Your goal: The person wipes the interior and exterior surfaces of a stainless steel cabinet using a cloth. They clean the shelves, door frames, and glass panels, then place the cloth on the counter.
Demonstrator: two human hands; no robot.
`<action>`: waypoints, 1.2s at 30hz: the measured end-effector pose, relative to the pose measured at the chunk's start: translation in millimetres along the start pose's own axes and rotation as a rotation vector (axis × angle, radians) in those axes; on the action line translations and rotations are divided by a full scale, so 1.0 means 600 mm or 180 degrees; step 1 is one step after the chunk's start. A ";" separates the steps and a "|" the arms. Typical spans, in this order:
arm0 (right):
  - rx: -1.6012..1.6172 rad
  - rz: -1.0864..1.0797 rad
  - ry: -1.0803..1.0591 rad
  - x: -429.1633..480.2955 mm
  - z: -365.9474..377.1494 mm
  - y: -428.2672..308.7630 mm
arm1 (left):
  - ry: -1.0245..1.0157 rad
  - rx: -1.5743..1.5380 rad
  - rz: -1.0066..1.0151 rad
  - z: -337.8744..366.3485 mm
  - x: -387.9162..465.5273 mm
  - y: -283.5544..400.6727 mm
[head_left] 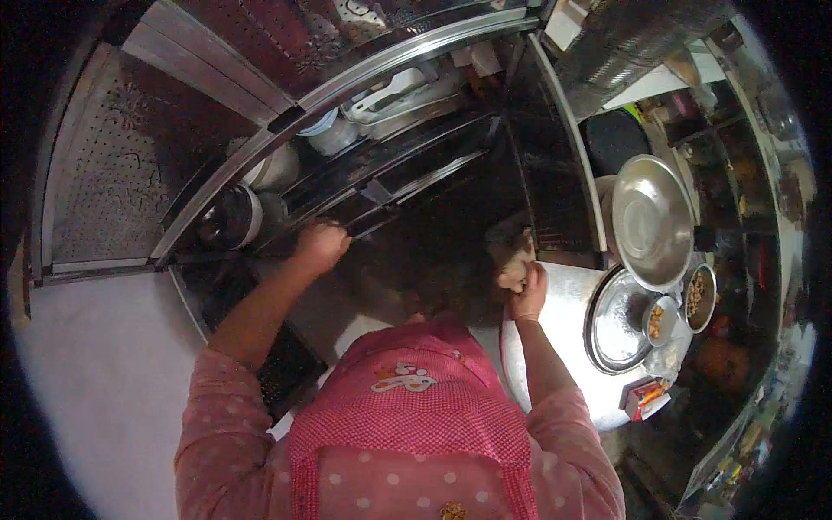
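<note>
My left hand (323,248) is curled at the near end of a dark metal rail (370,224) of a low cabinet. Blur hides whether its fingers grip the rail. In my right hand (530,292) is a crumpled beige cloth (515,268), by the left edge of a white round table (564,312). On that table are a round metal lid or tray (614,325), a small bowl of brown pieces (658,322) and a second bowl of similar pieces (697,302). A wide steel basin (650,221) stands behind them.
The cabinet's metal frame (416,49) curves across the top. Inside are a glossy dark pot (227,218), a clear container (331,133) and a white-handled utensil (390,91). A red box (643,398) lies at the table's near right. A pale surface (117,364) is at left.
</note>
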State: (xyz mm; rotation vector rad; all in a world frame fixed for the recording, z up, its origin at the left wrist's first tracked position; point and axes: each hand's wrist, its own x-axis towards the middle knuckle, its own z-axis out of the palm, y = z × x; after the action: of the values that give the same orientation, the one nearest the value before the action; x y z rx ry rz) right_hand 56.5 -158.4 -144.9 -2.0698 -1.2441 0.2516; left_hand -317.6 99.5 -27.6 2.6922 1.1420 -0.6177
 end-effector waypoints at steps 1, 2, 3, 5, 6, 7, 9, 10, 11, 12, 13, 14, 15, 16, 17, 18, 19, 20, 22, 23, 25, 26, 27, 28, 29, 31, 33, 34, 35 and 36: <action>0.0470 0.0225 -0.0380 0.008 -0.019 -0.019 | 0.0208 -0.0006 0.0172 -0.011 0.005 0.023; 0.0401 -0.0105 -0.0580 0.002 -0.041 -0.045 | 0.0415 -0.0009 0.0345 -0.022 0.009 0.048; 0.0447 -0.0870 -0.0718 0.004 -0.071 -0.068 | 0.0622 -0.0412 0.0290 -0.042 0.008 0.079; 0.0621 -0.1724 -0.0702 0.020 -0.155 -0.170 | 0.1001 -0.1208 0.0159 -0.096 -0.009 0.141; 0.0752 -0.1849 -0.0524 0.036 -0.210 -0.211 | 0.0667 -0.1345 0.0131 -0.121 -0.014 0.160; 0.0887 -0.1963 -0.0338 0.048 -0.254 -0.245 | 0.0947 -0.1510 0.0294 -0.125 -0.015 0.177; 0.0438 -0.2175 0.0779 0.083 -0.321 -0.249 | 0.1529 -0.1835 0.0592 -0.128 -0.022 0.214; 0.0222 -0.2141 0.1383 0.114 -0.359 -0.262 | 0.1334 -0.1988 0.0624 -0.140 -0.026 0.234; 0.0093 -0.1993 0.1811 0.145 -0.390 -0.271 | 0.1142 -0.2142 0.0654 -0.156 -0.029 0.254; 0.0034 -0.1724 0.2048 0.175 -0.414 -0.275 | 0.1075 -0.2231 0.0868 -0.171 -0.024 0.274; 0.0685 -0.1066 0.1897 0.200 -0.410 -0.251 | 0.1285 -0.2270 0.1050 -0.184 -0.024 0.295; 0.1329 -0.0423 0.1693 0.225 -0.394 -0.211 | 0.1503 -0.2224 0.1191 -0.199 -0.026 0.317; 0.1955 0.0209 0.1448 0.239 -0.376 -0.183 | 0.1732 -0.2184 0.1326 -0.211 -0.026 0.337; 0.2488 0.0315 0.0809 0.241 -0.361 -0.176 | 0.1759 -0.2227 0.1381 -0.220 -0.025 0.354; 0.2991 0.0418 0.0148 0.242 -0.353 -0.173 | 0.1784 -0.2267 0.1442 -0.228 -0.023 0.369; 0.2882 0.0470 -0.0197 0.236 -0.346 -0.209 | 0.1787 -0.2054 0.1427 -0.227 -0.017 0.376; 0.2748 0.0527 -0.0543 0.222 -0.342 -0.249 | 0.1949 -0.2115 0.1425 -0.228 -0.014 0.379; 0.2860 0.0157 -0.0746 0.215 -0.322 -0.240 | 0.2106 -0.2174 0.1453 -0.226 -0.009 0.385; 0.2405 -0.0600 -0.0957 0.205 -0.302 -0.248 | 0.2043 -0.2699 0.1406 -0.217 0.017 0.394; 0.2041 -0.0650 -0.0986 0.203 -0.316 -0.270 | 0.2009 -0.2852 0.1273 -0.208 0.019 0.392; 0.1151 -0.1321 -0.0287 0.210 -0.331 -0.324 | 0.1905 -0.3150 0.1000 -0.208 0.009 0.386; 0.0811 -0.1482 0.0027 0.215 -0.333 -0.339 | 0.1818 -0.3456 0.0795 -0.214 0.004 0.387; 0.0570 -0.1793 0.0118 0.221 -0.333 -0.356 | 0.1939 -0.3367 0.0666 -0.216 0.005 0.389; 0.0343 -0.2102 0.0208 0.229 -0.331 -0.371 | 0.2057 -0.3265 0.0524 -0.216 0.006 0.391; 0.0118 -0.2412 0.0299 0.239 -0.326 -0.383 | 0.2176 -0.3160 0.0377 -0.217 0.007 0.391; -0.0532 -0.3086 -0.0253 0.258 -0.307 -0.392 | 0.2037 -0.2977 0.0479 -0.224 0.009 0.389; -0.0498 -0.3253 -0.0370 0.261 -0.269 -0.387 | 0.2268 -0.2774 0.0647 -0.209 0.019 0.384; -0.0491 -0.3147 -0.0454 0.271 -0.261 -0.387 | 0.2459 -0.2644 0.0633 -0.208 0.020 0.382; -0.0483 -0.3040 -0.0538 0.290 -0.257 -0.391 | 0.2395 -0.2682 0.0424 -0.204 0.022 0.380; -0.0486 -0.2922 -0.0631 0.312 -0.250 -0.390 | 0.2320 -0.2733 0.0221 -0.194 0.028 0.378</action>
State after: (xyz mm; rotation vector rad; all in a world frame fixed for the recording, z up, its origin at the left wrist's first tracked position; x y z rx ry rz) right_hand 63.9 -2.9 151.8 -1.4011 -2.2346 -0.0737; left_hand -108.3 -13.7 65.9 2.1489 1.0660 0.7774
